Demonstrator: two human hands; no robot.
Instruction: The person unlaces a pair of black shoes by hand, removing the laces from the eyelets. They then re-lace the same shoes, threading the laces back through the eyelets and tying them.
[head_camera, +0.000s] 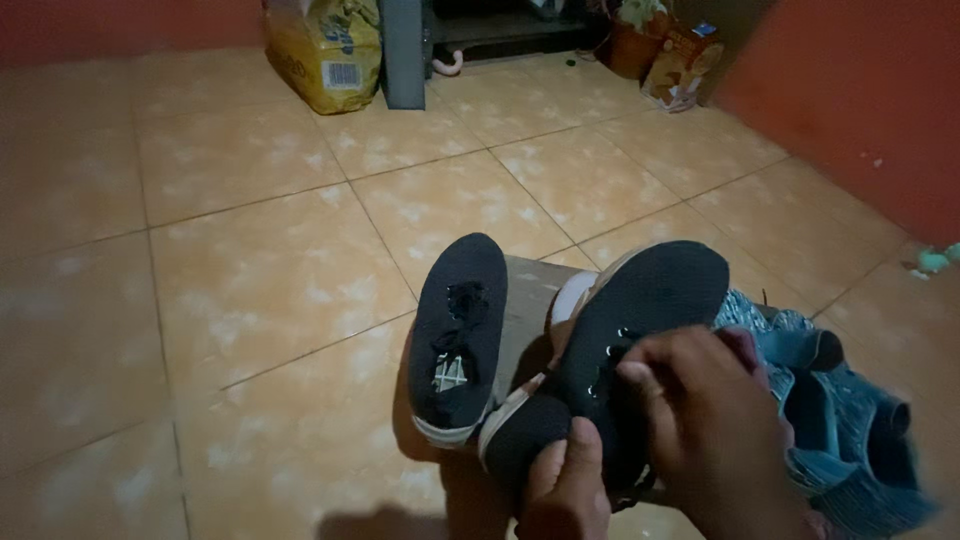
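Black shoe (640, 330) held over cardboard box (530, 300) on tiled floor (250, 260), second black shoe (460, 335) lying beside it. Heel end gripped by left hand (565, 490); eyelet area pinched by right hand (710, 430), fingers curled. Lace best worked with shoe kept steadied. Blue cloth (850, 430) at right.

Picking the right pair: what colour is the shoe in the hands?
Black shoe with a pale sole edge, in the head view.
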